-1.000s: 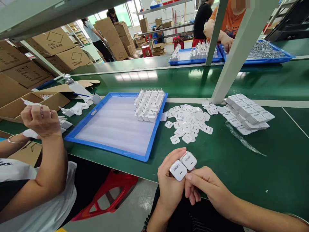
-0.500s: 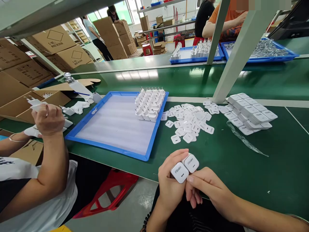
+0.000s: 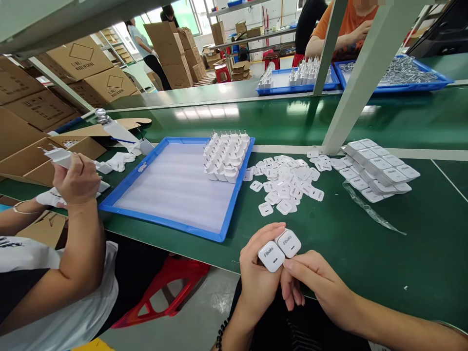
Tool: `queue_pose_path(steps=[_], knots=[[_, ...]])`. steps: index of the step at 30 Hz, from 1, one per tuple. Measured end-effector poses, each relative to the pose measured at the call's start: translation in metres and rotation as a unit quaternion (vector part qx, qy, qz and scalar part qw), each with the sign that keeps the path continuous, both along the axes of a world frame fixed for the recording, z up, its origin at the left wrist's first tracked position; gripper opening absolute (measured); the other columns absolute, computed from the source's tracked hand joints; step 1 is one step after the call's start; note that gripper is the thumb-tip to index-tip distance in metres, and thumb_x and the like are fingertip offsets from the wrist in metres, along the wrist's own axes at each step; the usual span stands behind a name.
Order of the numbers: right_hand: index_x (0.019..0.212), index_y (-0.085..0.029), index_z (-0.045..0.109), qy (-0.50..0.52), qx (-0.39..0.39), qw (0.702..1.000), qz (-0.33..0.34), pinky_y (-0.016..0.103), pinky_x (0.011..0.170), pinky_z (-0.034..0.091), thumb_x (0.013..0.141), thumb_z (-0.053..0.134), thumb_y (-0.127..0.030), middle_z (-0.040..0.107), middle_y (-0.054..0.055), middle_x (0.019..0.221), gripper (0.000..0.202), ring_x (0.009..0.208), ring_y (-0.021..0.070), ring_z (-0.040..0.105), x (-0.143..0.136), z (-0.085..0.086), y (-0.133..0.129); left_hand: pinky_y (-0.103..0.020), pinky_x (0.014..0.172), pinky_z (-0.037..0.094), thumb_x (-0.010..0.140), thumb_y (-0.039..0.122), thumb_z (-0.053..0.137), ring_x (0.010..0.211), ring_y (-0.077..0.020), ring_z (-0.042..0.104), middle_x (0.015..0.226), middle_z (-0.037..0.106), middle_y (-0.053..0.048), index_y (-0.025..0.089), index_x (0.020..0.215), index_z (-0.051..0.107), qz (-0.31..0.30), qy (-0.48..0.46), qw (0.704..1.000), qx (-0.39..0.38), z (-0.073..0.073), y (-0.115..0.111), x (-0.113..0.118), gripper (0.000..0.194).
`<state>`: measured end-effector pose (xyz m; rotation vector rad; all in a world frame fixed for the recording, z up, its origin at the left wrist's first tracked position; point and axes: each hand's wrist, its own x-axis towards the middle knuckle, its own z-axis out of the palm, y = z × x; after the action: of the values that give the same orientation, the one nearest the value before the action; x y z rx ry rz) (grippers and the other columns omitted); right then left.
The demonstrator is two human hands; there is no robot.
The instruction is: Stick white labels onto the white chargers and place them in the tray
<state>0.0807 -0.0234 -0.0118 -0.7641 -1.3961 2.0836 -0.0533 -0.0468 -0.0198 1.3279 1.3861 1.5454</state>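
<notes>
Two white plug chargers sit side by side in my left hand, which is closed around them. Their front faces, printed "Fibaks" with a small slot, point up toward me. My right hand is closed, its thumb and forefinger pinching at the lower corner where the chargers meet. The undersides of the chargers and part of the right fingers are hidden. Beyond my hands lies a loose heap of white printed face plates on the green bench.
A blue-rimmed tray holds rows of white plugs with pins up. Stacked white plate sheets and a clear plastic strip lie at right. At left a co-worker's hand holds a white plug. A slanted metal post crosses the bench.
My hands and the two chargers stay almost in place, with the charger faces tilted very slightly. The co-worker's raised hand has turned a little and shifted to the right.
</notes>
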Motion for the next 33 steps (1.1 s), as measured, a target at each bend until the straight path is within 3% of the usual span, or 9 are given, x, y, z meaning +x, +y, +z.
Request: queue_pose_path(steps=[5,14,20,28,33], knots=[[0.059,-0.013,0.065,-0.020,0.014,1.000,0.002,0.024,0.051,0.042,0.095,0.045,-0.047,0.061,0.006,0.053,0.053,0.049,0.0122,0.050,-0.001,0.004,0.000,-0.026,0.081,0.059,0.071,0.000,0.070,0.104,-0.0201,0.068,0.115,0.072,-0.002,0.029,0.103,0.074,0.000,-0.016,1.000,-0.010,-0.001,0.000,0.001,0.044],[0.056,-0.015,0.062,-0.058,0.043,0.997,0.001,0.024,0.050,0.041,0.093,0.048,-0.054,0.058,0.004,0.050,0.054,0.047,0.0115,0.049,-0.001,0.004,-0.001,-0.023,0.061,0.060,0.072,0.001,0.068,0.085,-0.0184,0.071,0.118,0.070,-0.006,0.026,0.102,0.075,0.009,-0.025,1.000,-0.015,-0.001,-0.001,0.004,0.040],[0.054,-0.015,0.063,-0.047,0.035,0.998,-0.003,0.024,0.048,0.041,0.091,0.050,-0.057,0.060,0.005,0.049,0.057,0.046,0.0115,0.049,-0.001,0.003,0.000,-0.029,0.079,0.060,0.074,0.002,0.067,0.103,-0.0222,0.069,0.114,0.072,-0.006,0.025,0.104,0.074,0.022,0.043,0.999,0.018,-0.003,-0.001,0.003,0.038],[0.041,-0.017,0.061,-0.130,0.001,0.991,-0.026,0.024,0.042,0.035,0.086,0.049,-0.068,0.053,0.004,0.039,0.069,0.037,0.0092,0.041,-0.007,0.001,0.000,-0.034,0.082,0.059,0.083,0.011,0.064,0.104,-0.0224,0.069,0.115,0.071,-0.008,0.024,0.108,0.071,0.014,0.121,0.990,0.067,-0.008,-0.002,0.003,0.029],[0.038,-0.017,0.056,-0.182,0.002,0.983,-0.018,0.024,0.041,0.035,0.079,0.066,-0.059,0.050,0.002,0.038,0.059,0.036,0.0086,0.042,-0.010,0.002,0.001,-0.044,0.096,0.053,0.087,0.009,0.056,0.111,-0.0248,0.065,0.121,0.069,-0.009,0.025,0.120,0.065,0.006,0.222,0.965,0.140,-0.014,-0.005,0.000,0.038]])
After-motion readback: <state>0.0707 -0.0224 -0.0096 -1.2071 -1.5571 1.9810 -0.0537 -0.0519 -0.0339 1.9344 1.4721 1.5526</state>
